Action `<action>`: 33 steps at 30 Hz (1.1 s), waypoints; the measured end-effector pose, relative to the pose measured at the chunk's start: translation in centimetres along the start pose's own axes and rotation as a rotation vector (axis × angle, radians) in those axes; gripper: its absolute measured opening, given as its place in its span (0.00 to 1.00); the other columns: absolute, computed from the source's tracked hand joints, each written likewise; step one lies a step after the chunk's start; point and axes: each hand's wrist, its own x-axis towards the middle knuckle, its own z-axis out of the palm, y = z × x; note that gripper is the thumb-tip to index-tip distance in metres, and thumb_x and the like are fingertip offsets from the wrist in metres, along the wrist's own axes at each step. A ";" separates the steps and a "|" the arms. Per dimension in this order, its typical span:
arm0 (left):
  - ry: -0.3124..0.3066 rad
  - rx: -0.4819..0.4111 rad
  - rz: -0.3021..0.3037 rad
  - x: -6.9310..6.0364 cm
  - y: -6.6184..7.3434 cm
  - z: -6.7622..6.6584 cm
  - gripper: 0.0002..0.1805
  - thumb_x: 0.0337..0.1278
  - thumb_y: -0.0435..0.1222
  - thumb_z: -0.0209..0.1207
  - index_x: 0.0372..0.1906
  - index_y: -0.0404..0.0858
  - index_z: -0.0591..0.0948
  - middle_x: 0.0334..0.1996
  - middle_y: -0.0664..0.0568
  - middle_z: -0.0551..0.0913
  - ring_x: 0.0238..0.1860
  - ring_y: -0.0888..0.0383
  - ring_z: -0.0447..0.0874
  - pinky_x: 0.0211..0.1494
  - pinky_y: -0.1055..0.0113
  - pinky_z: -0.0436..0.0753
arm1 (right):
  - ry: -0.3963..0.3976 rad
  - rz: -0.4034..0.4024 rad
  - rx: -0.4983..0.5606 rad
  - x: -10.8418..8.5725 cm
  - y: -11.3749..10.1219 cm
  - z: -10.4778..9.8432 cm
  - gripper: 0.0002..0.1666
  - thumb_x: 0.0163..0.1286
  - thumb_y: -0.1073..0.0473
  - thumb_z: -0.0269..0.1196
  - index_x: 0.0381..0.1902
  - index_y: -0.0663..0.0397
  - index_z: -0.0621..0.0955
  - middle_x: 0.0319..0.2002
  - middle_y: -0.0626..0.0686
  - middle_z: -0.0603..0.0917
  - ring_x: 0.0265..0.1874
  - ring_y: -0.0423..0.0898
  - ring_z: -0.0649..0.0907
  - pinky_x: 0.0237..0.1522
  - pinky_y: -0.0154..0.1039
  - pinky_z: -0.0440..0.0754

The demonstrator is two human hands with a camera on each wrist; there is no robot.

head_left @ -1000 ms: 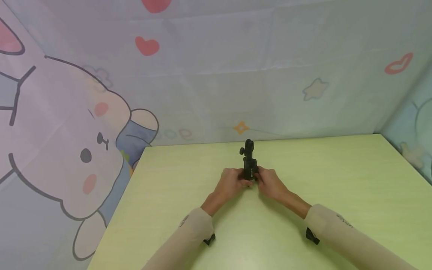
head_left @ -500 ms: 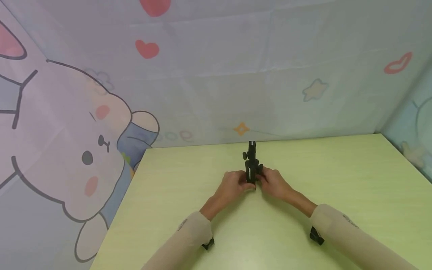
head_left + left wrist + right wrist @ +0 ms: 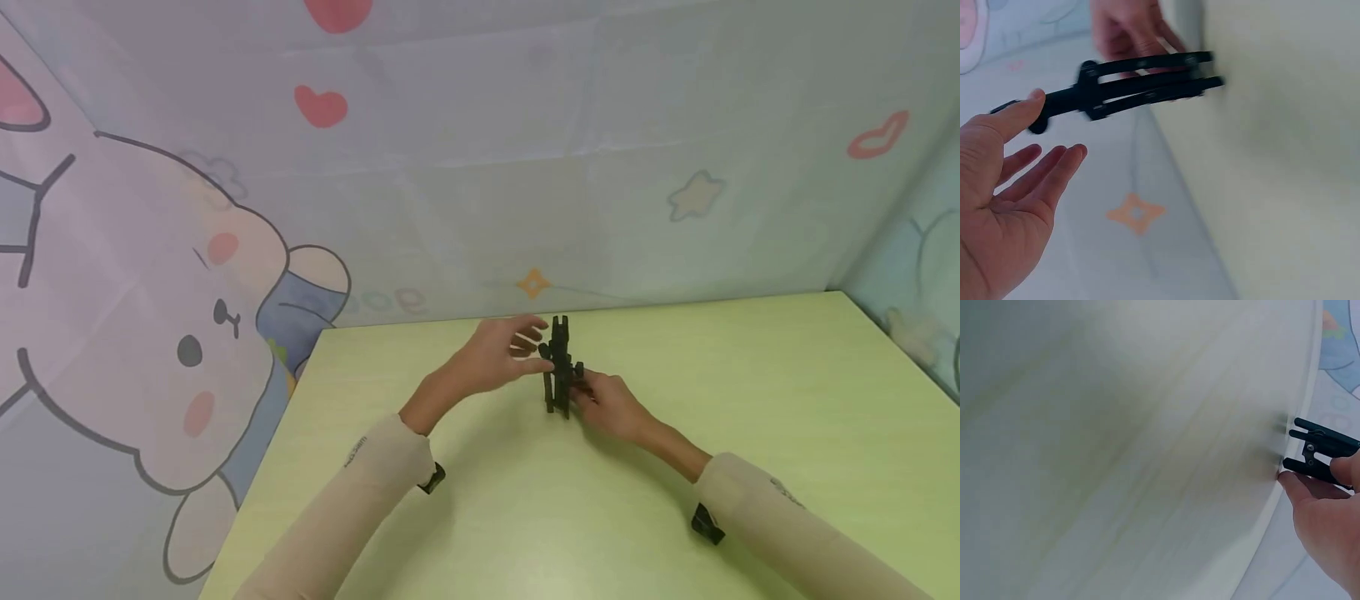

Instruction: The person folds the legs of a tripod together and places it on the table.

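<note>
A small black tripod point(image 3: 561, 354) stands upright near the back of the table, its legs close together, with a small knob on its upper part. My right hand point(image 3: 611, 407) holds it low on its right side; in the right wrist view the thumb and fingers pinch around a leg point(image 3: 1313, 467). Beside the upper part is my left hand point(image 3: 491, 357), fingers spread and loosely bent. In the left wrist view its thumb point(image 3: 1025, 112) lies across the tripod's upper stem, and the other fingers are apart from it. Whether the thumb touches is unclear.
The pale yellow-green table point(image 3: 480, 517) ends at a cloth backdrop point(image 3: 480, 208) close behind the tripod. A printed cartoon cloth point(image 3: 135, 333) hangs along the left side, and another cloth point(image 3: 922, 283) along the right.
My left hand has let go of the tripod's lower part and risen to beside its upper part, fingers spreading. The legs look slightly further apart. My right hand stays low on the tripod.
</note>
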 end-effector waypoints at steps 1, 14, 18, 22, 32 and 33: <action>-0.005 0.000 0.012 0.1 0.7 -0.7 0.31 0.65 0.40 0.71 0.69 0.36 0.75 0.60 0.42 0.82 0.58 0.46 0.85 0.57 0.66 0.84 | -0.001 0.007 0.008 0.0 0.0 0.0 0.15 0.78 0.68 0.57 0.57 0.68 0.82 0.45 0.61 0.90 0.42 0.54 0.89 0.48 0.52 0.87; -0.113 0.208 0.175 2.4 5.5 -3.7 0.20 0.69 0.34 0.67 0.62 0.35 0.83 0.58 0.47 0.85 0.55 0.55 0.87 0.55 0.74 0.82 | 0.029 0.140 0.219 -1.3 -0.6 0.6 0.18 0.79 0.65 0.58 0.62 0.68 0.77 0.56 0.69 0.84 0.52 0.62 0.87 0.56 0.52 0.85; -0.147 0.284 0.185 2.8 6.0 -3.4 0.16 0.69 0.31 0.66 0.58 0.34 0.86 0.55 0.47 0.87 0.51 0.55 0.89 0.51 0.76 0.82 | 0.063 0.225 0.223 -1.7 -1.1 1.3 0.14 0.77 0.66 0.59 0.56 0.66 0.78 0.53 0.66 0.86 0.51 0.60 0.88 0.55 0.52 0.85; -0.166 0.340 0.208 3.2 6.1 -3.4 0.14 0.67 0.29 0.67 0.55 0.32 0.87 0.52 0.46 0.88 0.48 0.56 0.90 0.56 0.74 0.80 | 0.073 0.251 0.235 -1.7 -1.8 2.1 0.12 0.72 0.67 0.65 0.51 0.65 0.80 0.48 0.61 0.87 0.48 0.57 0.89 0.53 0.49 0.86; -0.167 0.366 0.227 3.7 6.0 -3.6 0.11 0.64 0.32 0.71 0.49 0.33 0.89 0.41 0.50 0.91 0.41 0.62 0.90 0.66 0.68 0.71 | 0.151 0.197 0.167 -0.7 -1.9 3.0 0.10 0.65 0.65 0.74 0.42 0.62 0.86 0.36 0.54 0.90 0.37 0.49 0.90 0.47 0.48 0.86; -0.164 0.361 0.225 3.7 6.0 -3.7 0.11 0.63 0.32 0.71 0.48 0.33 0.89 0.41 0.50 0.91 0.40 0.62 0.90 0.66 0.68 0.71 | 0.150 0.189 0.171 -0.6 -1.9 3.0 0.09 0.65 0.66 0.73 0.42 0.62 0.86 0.35 0.54 0.90 0.37 0.49 0.90 0.46 0.49 0.86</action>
